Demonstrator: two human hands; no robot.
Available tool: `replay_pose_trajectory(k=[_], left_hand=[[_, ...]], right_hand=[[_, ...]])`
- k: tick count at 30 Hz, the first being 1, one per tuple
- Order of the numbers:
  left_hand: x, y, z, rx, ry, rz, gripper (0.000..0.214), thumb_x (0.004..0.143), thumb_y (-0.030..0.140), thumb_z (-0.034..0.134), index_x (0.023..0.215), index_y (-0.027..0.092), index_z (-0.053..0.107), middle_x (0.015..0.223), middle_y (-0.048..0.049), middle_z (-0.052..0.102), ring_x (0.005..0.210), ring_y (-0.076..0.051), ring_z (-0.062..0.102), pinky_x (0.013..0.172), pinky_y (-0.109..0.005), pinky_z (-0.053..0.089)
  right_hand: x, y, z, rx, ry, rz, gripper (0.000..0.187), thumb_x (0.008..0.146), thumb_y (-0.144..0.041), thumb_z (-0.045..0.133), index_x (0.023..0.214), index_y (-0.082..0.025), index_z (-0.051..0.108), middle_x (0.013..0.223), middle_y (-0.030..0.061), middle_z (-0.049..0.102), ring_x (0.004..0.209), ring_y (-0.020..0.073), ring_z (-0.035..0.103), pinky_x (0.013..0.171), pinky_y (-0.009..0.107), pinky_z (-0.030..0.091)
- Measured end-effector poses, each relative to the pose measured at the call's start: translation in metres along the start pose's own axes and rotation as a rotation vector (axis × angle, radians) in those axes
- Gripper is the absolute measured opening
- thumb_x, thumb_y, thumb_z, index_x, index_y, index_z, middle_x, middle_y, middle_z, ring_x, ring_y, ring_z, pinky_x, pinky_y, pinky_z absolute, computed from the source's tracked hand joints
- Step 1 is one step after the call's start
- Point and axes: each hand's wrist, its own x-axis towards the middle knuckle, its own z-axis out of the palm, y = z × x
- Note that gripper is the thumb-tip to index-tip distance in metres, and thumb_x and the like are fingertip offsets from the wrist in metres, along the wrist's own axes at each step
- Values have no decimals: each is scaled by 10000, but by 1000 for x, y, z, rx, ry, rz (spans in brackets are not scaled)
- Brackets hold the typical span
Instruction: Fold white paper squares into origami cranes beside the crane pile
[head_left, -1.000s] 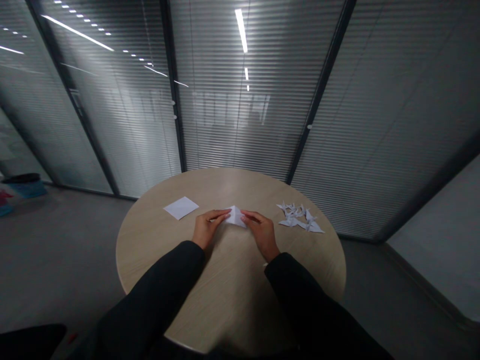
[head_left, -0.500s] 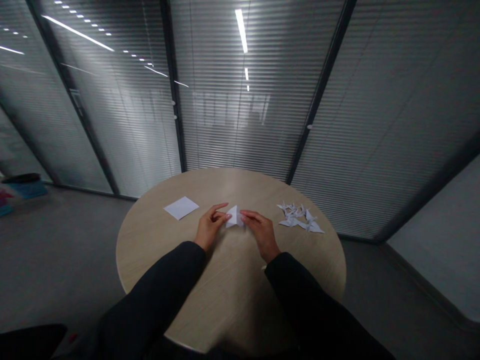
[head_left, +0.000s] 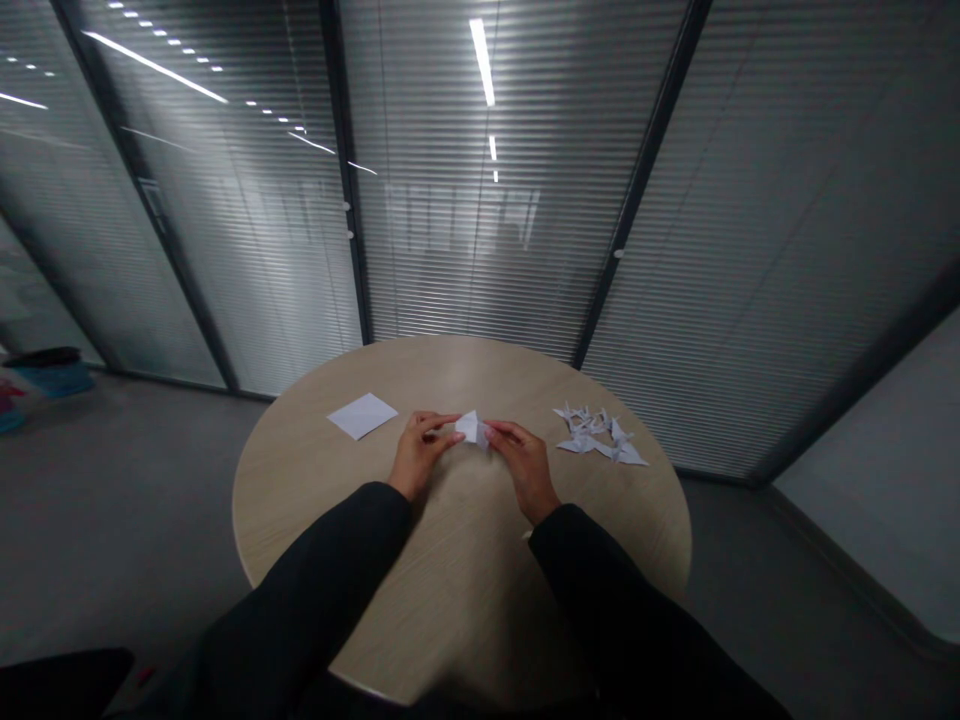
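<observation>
A small piece of folded white paper [head_left: 471,428] is held between my two hands above the middle of the round table [head_left: 450,580]. My left hand [head_left: 421,446] pinches its left side with thumb and index finger. On the right edge of the paper, the fingertips of my right hand [head_left: 523,462] are closed. Several folded paper cranes [head_left: 600,438] lie in a cluster to the right of my right hand. Left of my left hand, a flat stack or sheet of white paper [head_left: 363,415] rests on the wood.
Glass partitions with blinds [head_left: 480,270] stand directly behind the table. A blue bin [head_left: 52,372] sits on the floor at the far left. A dark object, perhaps a chair [head_left: 67,680], shows at the lower left corner.
The folded paper has turned slightly between my fingers and shows a different outline. My left index finger has come down to the paper's upper left edge. The other papers have not moved.
</observation>
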Motion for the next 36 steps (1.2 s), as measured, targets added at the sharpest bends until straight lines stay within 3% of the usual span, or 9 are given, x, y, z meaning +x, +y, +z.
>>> replay_pose_trajectory(k=[4, 8, 14, 27, 32, 36], left_hand=[[-1, 2, 1, 8, -34, 121, 274, 653, 321, 776, 902, 213, 735, 1009, -76, 573, 969, -212, 568, 763, -327, 509], [-3, 8, 2, -2, -95, 155, 261, 685, 307, 755, 922, 203, 721, 977, -73, 658, 884, -193, 616, 817, -350, 507], [-3, 8, 3, -13, -55, 41, 256, 640, 322, 769, 849, 178, 737, 852, -68, 706, 777, -187, 632, 765, -323, 497], [1, 8, 10, -329, -78, -320, 436, 429, 415, 856, 724, 134, 702, 669, -38, 683, 615, -151, 609, 650, -297, 498], [-1, 8, 9, -331, -122, -353, 469, 463, 460, 843, 755, 128, 686, 694, -45, 673, 630, -150, 609, 648, -299, 505], [-3, 10, 8, -324, -172, -311, 537, 584, 480, 788, 972, 129, 670, 694, -26, 637, 648, -141, 598, 645, -288, 507]], right_hand=[[0, 0, 0, -21, -19, -28, 257, 668, -380, 739, 843, -194, 715, 874, 35, 729, 857, 203, 649, 819, 338, 479], [0, 1, 0, -32, -48, -44, 270, 687, -394, 729, 867, -194, 709, 881, 37, 726, 853, 198, 652, 808, 330, 481], [0, 2, 1, -51, -62, -35, 291, 683, -422, 729, 861, -192, 705, 866, 42, 722, 840, 201, 650, 782, 322, 490], [-3, -2, 4, -77, -96, -4, 353, 661, -493, 717, 824, -190, 639, 737, 16, 687, 701, 181, 630, 642, 290, 483], [-2, -1, 5, -117, -119, -26, 310, 696, -494, 678, 791, -209, 602, 694, -4, 661, 663, 173, 616, 595, 278, 470], [0, 6, 4, -84, -101, 5, 295, 699, -454, 666, 821, -207, 559, 698, -9, 651, 628, 159, 604, 572, 265, 459]])
